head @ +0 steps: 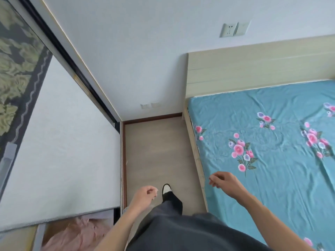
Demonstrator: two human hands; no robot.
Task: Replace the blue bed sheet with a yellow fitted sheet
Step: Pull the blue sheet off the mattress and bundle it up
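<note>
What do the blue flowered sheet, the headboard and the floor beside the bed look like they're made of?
The blue flowered sheet looks like thin woven cloth with a slight sheen, perhaps a cotton or polyester blend: it shows fine wrinkles and a printed pattern. The headboard seems to be pale laminated board, matte, with horizontal grooves. The floor looks like grey-beige wood-grain laminate or vinyl planks; the picture cannot settle which.

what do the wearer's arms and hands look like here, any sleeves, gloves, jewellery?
Both forearms are bare with no sleeves in view. Left hand and right hand have no gloves, and no rings, watch or bands are visible. Below them are dark grey trousers and a dark shoe with a white toe.
</note>
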